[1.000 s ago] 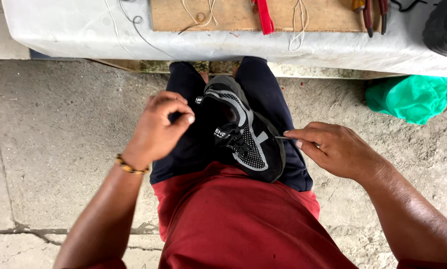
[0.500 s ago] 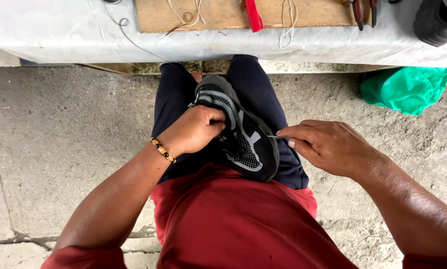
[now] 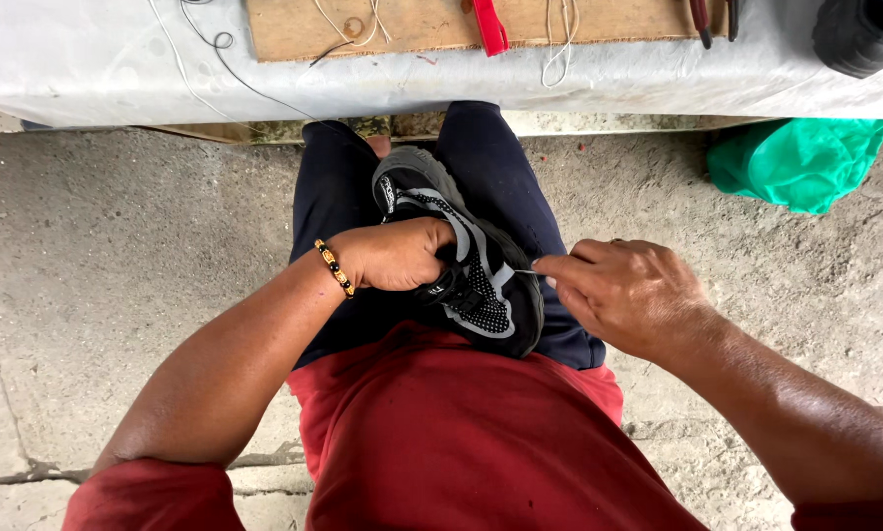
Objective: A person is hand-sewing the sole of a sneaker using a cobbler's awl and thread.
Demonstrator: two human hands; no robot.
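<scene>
Shoe (image 3: 466, 258) on lap, long axis slanting away — left hand (image 3: 392, 254) clamped over its upper, right hand (image 3: 623, 295) pinching a needle (image 3: 526, 271) at its right flank.

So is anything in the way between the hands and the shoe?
Nothing visible. The left hand already grips the black shoe on the lap. The right hand sits just beside the shoe's edge, pinching a thin needle that reaches it across open space.

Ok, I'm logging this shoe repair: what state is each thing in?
shoe: on the lap, gripped
left hand: closed on the shoe
right hand: pinching a needle at the shoe's side
green bag: crumpled on the floor
wooden board: flat on the table
</scene>
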